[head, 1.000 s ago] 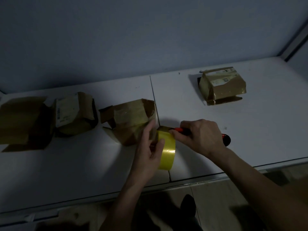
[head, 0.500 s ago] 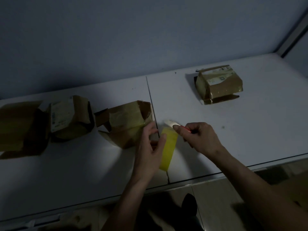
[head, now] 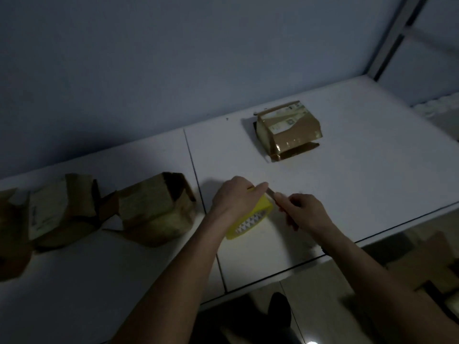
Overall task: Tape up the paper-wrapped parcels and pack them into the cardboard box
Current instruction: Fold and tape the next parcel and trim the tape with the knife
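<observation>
My left hand (head: 234, 198) grips a yellow roll of tape (head: 250, 218) on the white table, right of a brown paper-wrapped parcel (head: 155, 208) with an open flap. My right hand (head: 306, 211) holds a utility knife (head: 272, 194) whose blade tip meets the top of the roll by my left fingers. A second paper parcel (head: 53, 211) with a white label lies further left. A taped parcel (head: 288, 129) sits apart at the back right. A brown cardboard piece (head: 11, 234) shows at the far left edge, cut off by the frame.
The white table (head: 360, 182) has a seam running front to back just left of my hands. Its front edge is close to my arms, with tiled floor and brown cardboard (head: 422, 264) below at the right. A grey wall stands behind.
The view has shifted right. My left hand has left the open parcel and carried the tape roll to the right, tilting it flatter. The knife in my right hand has stayed at the roll.
</observation>
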